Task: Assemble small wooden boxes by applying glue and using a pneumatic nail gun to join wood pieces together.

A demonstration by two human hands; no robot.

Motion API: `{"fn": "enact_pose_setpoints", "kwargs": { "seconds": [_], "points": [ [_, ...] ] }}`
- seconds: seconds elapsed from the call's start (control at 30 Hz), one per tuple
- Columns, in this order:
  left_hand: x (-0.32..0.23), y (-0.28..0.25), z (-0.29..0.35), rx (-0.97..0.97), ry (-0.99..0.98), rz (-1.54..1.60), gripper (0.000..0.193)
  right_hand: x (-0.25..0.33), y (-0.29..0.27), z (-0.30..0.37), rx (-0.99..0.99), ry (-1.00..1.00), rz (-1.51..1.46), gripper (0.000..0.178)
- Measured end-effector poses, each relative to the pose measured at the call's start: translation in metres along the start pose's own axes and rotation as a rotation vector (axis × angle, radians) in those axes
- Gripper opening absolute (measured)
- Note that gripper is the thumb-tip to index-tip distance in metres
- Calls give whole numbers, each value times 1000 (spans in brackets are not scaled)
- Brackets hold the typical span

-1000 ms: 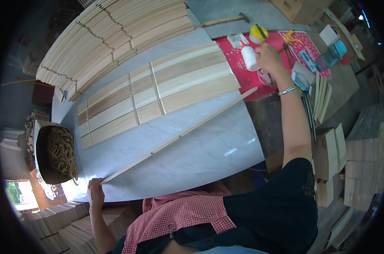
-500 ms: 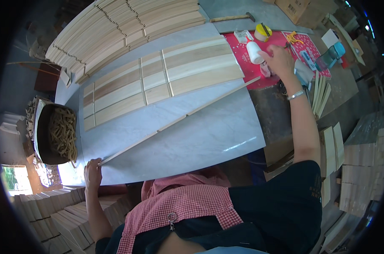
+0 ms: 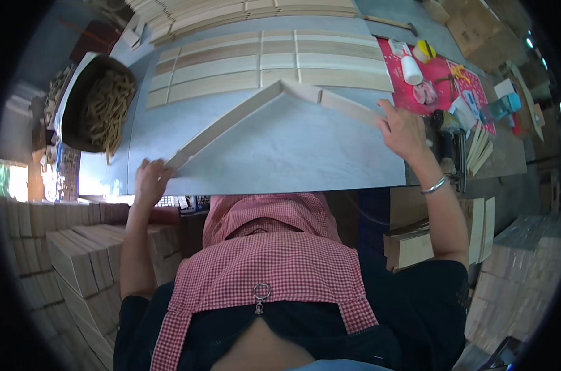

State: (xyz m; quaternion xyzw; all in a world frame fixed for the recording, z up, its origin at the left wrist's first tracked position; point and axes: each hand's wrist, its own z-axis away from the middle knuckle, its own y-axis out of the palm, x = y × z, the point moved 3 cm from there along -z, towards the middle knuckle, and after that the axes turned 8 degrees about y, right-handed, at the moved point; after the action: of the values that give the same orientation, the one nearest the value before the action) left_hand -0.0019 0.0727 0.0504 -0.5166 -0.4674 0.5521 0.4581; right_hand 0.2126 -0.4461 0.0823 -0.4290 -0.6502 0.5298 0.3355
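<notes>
A thin pale wooden strip with folding joints stands on edge over the grey-white tabletop, bent to a peak at its middle. My left hand pinches its left end near the table's front left. My right hand is closed at the other end, thumb and forefinger about the tip. Behind the strip lies a flat row of grooved wooden slats in light and brown tones. A white glue bottle stands on a red patterned mat past my right hand.
A dark bin at the left holds tangled tan bands. Stacked wooden slats fill the back. Beyond the mat's edge lie a hammer, a yellow tape roll, a blue-capped bottle and thin sticks.
My right hand has come from beside the glue bottle down to the strip's right end. The strip, nearly straight before, is now folded into an angle and stands on edge.
</notes>
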Motion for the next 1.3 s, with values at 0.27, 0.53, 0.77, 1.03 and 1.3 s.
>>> {"fn": "enact_pose_setpoints", "kwargs": {
  "seconds": [0.27,0.53,0.77,1.03,1.3],
  "points": [
    [-56,17,-24,44,25,-7,25,65,-7,41,131,60,-106,38],
    [-70,5,-48,196,51,169,57,118,-6,19,225,2,-563,21],
    [-47,12,-61,173,-170,699,56,196,-18,24,276,-300,-406,11],
    [-34,48,-56,-15,-104,1013,52,230,27,38,-66,-483,-657,15],
    [-45,50,-51,-142,-112,1008,61,235,44,38,-160,-459,-576,18]
  ]
}}
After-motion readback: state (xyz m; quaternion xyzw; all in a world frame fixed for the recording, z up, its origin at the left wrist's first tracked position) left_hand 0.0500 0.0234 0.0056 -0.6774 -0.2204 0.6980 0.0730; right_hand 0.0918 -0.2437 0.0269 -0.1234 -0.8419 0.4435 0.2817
